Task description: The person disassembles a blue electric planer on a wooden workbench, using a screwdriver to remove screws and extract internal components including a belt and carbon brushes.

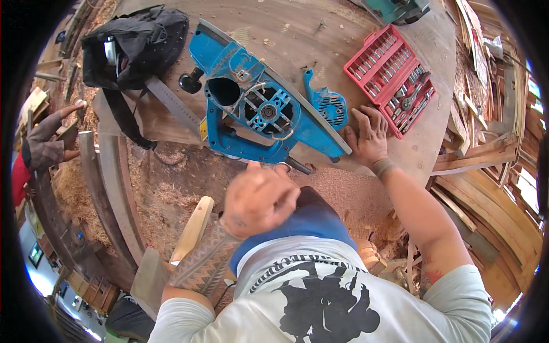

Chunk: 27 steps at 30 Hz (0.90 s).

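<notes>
A blue electric planer lies on the wooden table, its round inner fitting exposed. Its detached blue vented cover sits to the right, beside a red socket set case. My right hand rests on the tabletop between planer and case, fingers apart and loosely bent, holding nothing. My left hand, blurred, is curled in front of my waist below the planer's handle; whatever it may hold is hidden. A dark cord end juts from the planer.
A black bag and a metal square are at the table's upper left. A green tool sits at the back. A person in red is at far left, among timber beams and shavings. Boards are stacked on the right.
</notes>
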### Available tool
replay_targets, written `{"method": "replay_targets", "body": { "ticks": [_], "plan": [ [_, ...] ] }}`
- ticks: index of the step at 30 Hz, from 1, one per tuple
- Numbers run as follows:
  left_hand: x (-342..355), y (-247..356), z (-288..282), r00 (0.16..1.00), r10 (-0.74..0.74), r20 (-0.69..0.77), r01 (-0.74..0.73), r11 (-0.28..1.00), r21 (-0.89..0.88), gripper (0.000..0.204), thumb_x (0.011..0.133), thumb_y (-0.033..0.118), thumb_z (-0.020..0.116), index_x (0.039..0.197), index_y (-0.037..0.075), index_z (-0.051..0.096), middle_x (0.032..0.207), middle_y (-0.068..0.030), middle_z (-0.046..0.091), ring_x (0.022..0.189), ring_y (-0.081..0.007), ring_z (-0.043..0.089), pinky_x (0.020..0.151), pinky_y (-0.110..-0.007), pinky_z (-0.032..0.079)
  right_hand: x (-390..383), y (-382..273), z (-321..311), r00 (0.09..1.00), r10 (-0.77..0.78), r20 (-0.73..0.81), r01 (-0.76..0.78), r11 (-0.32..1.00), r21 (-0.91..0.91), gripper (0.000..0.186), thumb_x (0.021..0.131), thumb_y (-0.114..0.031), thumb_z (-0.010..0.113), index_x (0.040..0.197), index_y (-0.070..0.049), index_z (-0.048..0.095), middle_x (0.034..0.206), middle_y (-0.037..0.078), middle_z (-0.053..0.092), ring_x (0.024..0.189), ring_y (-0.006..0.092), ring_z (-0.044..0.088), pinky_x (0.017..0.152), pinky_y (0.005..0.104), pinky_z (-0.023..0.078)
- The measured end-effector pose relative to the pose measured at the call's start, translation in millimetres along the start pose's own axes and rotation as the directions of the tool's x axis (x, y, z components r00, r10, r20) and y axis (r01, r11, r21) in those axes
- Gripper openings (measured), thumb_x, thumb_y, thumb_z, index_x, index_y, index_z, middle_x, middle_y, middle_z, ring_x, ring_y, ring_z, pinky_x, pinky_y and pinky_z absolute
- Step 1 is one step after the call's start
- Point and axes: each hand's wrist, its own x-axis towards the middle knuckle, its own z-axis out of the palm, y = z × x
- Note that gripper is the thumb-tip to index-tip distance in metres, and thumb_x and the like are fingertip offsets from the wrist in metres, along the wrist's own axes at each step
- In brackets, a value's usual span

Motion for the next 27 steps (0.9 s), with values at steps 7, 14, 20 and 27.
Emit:
{"method": "replay_targets", "body": {
  "ticks": [7, 14, 20, 27],
  "plan": [
    [41, -8, -9, 0.948, 0.090, -0.306, -0.005, 0.963, 0.269, 0.038, 0.080, 0.011, 0.092, 0.113, 0.008, 0.074, 0.093, -0.0064, 0.064, 0.078, -0.0266, 0.066, 0.067, -0.038, 0.054, 3, -1, 0, 1.000, 0.015, 0.005, -0.015, 1.000, -0.003, 0.058, 0.096, -0.036, 0.072, 0.148, -0.016, 0.057, 0.147, 0.013, 0.052, 0.140, 0.0375, 0.048, 0.118, 0.0523, 0.035],
    [54, 4, -3, 0.956, 0.038, -0.291, 0.092, 0.904, 0.419, 0.033, 0.084, 0.011, 0.089, 0.115, 0.007, 0.077, 0.097, -0.0081, 0.067, 0.083, -0.0249, 0.068, 0.070, -0.037, 0.057, 1, -1, 0, 1.000, 0.014, 0.007, -0.014, 1.000, -0.008, 0.058, 0.097, -0.036, 0.071, 0.149, -0.017, 0.055, 0.147, 0.013, 0.052, 0.140, 0.0371, 0.048, 0.118, 0.0524, 0.036],
    [58, 3, 5, 0.949, 0.088, -0.302, 0.064, 0.886, 0.459, 0.021, 0.087, 0.005, 0.085, 0.107, 0.006, 0.077, 0.095, -0.0085, 0.066, 0.081, -0.0257, 0.069, 0.070, -0.037, 0.056, 1, -1, 0, 1.000, 0.027, -0.002, -0.027, 1.000, 0.011, 0.057, 0.097, -0.036, 0.071, 0.148, -0.018, 0.055, 0.147, 0.012, 0.052, 0.140, 0.0365, 0.047, 0.117, 0.0527, 0.037],
    [61, 0, 6, 0.950, 0.074, -0.303, 0.059, 0.912, 0.407, 0.013, 0.091, 0.000, 0.079, 0.103, 0.004, 0.075, 0.095, -0.0093, 0.068, 0.080, -0.0246, 0.069, 0.071, -0.037, 0.057, 1, -1, -1, 0.999, 0.034, -0.005, -0.034, 0.999, 0.019, 0.054, 0.096, -0.035, 0.071, 0.145, -0.018, 0.058, 0.146, 0.012, 0.053, 0.139, 0.0365, 0.048, 0.117, 0.0529, 0.038]
  ]
}}
